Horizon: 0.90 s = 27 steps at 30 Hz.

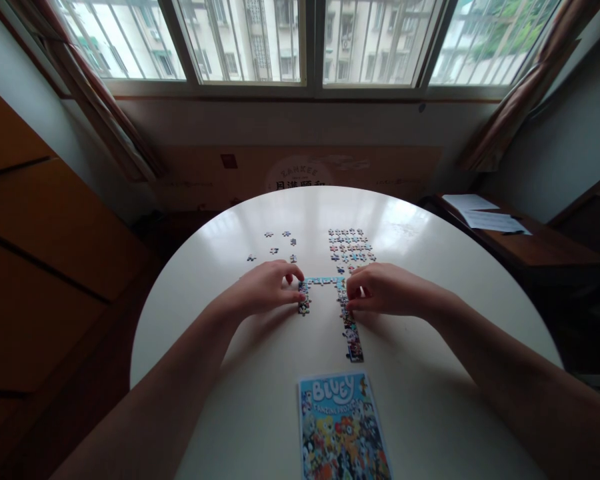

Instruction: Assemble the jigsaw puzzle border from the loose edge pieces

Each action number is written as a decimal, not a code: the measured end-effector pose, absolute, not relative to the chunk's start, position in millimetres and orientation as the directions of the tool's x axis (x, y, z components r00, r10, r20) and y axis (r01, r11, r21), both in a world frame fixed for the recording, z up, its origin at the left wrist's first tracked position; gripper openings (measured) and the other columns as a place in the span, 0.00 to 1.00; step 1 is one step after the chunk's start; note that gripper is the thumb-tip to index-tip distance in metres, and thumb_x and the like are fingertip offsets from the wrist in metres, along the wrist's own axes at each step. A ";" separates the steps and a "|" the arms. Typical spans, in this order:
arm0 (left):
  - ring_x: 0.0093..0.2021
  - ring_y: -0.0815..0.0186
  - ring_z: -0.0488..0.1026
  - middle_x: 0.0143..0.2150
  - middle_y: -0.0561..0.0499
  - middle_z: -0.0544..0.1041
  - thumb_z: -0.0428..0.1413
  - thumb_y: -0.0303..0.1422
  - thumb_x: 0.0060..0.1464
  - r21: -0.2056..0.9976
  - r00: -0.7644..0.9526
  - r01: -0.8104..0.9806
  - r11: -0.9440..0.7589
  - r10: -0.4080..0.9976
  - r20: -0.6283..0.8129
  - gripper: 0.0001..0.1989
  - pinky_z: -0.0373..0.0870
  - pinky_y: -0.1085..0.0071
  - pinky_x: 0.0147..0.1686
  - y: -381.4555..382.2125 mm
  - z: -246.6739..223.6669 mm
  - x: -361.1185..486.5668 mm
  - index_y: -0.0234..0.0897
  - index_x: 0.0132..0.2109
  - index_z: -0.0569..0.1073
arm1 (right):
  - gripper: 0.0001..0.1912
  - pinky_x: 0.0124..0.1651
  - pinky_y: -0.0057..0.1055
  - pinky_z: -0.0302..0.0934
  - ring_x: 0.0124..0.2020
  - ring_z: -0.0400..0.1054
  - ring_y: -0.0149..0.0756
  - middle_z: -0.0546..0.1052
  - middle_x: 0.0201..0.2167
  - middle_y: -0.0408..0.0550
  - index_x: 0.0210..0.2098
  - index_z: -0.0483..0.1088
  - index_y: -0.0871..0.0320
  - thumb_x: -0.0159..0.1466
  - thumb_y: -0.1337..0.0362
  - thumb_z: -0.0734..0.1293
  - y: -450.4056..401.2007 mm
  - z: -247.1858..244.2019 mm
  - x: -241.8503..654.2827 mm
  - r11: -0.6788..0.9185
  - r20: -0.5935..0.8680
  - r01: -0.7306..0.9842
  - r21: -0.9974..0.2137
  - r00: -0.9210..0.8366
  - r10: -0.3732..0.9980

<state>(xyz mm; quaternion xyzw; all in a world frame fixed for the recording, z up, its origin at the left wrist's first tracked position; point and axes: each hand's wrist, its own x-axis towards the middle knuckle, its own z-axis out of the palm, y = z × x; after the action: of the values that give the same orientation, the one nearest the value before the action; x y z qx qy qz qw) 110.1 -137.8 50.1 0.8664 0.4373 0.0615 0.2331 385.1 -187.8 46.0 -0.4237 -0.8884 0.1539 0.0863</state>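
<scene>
A partly joined jigsaw puzzle border lies flat on the white table, with a top row, a short left column and a longer right column. At the left column, my left hand has its thumb and forefinger curled against the outer edge. My right hand grips the upper outer edge of the right column with bent fingers; its fingertips partly hide the pieces there. Below the border lies a picture sheet printed "Bluey", with many colourful characters.
Loose puzzle pieces lie in rows beyond my right hand. Several scattered pieces are beyond my left hand. The round table has a curved edge. Papers rest on a brown desk at the right, and windows stand ahead.
</scene>
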 end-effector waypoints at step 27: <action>0.26 0.67 0.66 0.24 0.53 0.71 0.54 0.45 0.61 0.604 0.246 0.684 -0.409 0.909 0.337 0.17 0.61 0.69 0.29 -127.1 54.8 92.8 0.38 0.32 0.76 | 0.03 0.36 0.29 0.61 0.34 0.73 0.32 0.81 0.35 0.43 0.38 0.80 0.52 0.65 0.66 0.72 -189.0 44.6 383.9 0.659 0.156 0.650 -0.379 -0.656 0.738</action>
<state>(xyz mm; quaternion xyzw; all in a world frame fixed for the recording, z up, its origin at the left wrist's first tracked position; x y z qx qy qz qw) 92.8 -127.1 54.8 0.7710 0.5164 0.3320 0.1694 383.9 -189.0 44.6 -0.3864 -0.8982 0.1464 0.1500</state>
